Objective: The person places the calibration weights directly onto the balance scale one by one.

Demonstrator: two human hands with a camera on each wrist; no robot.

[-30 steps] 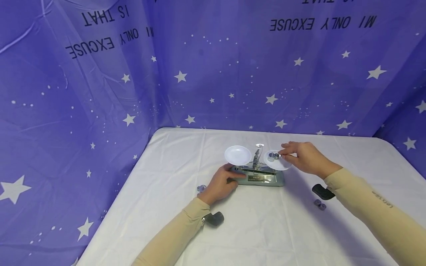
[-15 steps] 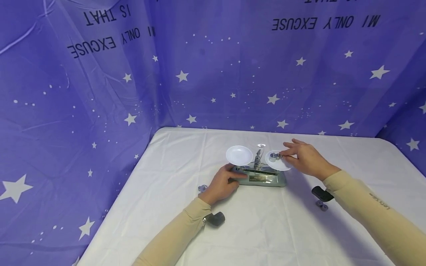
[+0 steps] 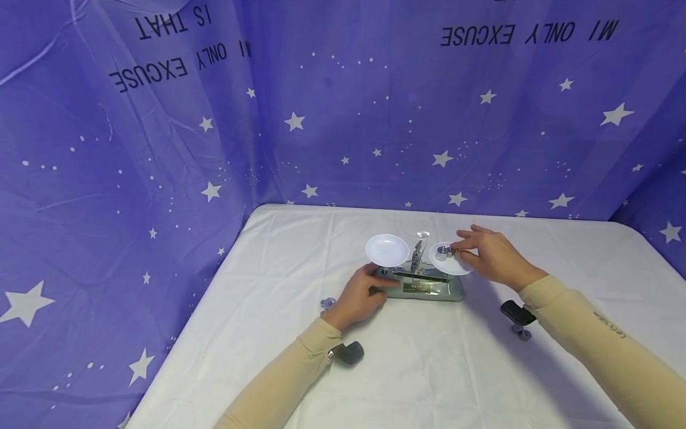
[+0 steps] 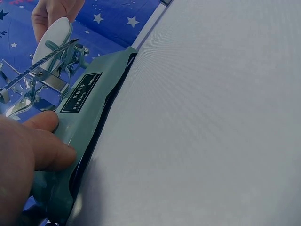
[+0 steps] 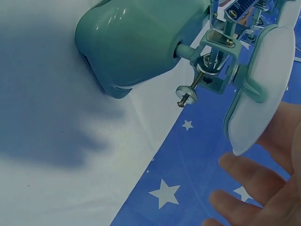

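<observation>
A green balance scale [image 3: 433, 291] with two white pans stands on the table. My left hand [image 3: 360, 300] grips the left end of its base; in the left wrist view two digits [image 4: 60, 157] lie on the green casing. The left pan [image 3: 387, 250] holds nothing. On the right pan [image 3: 454, 266] stand a larger metal weight [image 3: 442, 253] and a smaller weight [image 3: 451, 252], which my right hand [image 3: 495, 257] pinches between thumb and forefinger. In the right wrist view that pan [image 5: 263, 89] hides the pinch, while the other fingers [image 5: 251, 176] spread outward below it.
Small metal weights [image 3: 328, 304] lie left of my left wrist, and two more weights [image 3: 521, 332] near my right forearm. A black wrist camera [image 3: 349, 353] hangs under each sleeve. A purple starred curtain [image 3: 343, 119] surrounds the white-covered table [image 3: 418, 369].
The head view has shifted slightly. My right wrist has moved a little left relative to the scale, its fingers spreading slightly while still at the small weight. My left hand keeps its place.
</observation>
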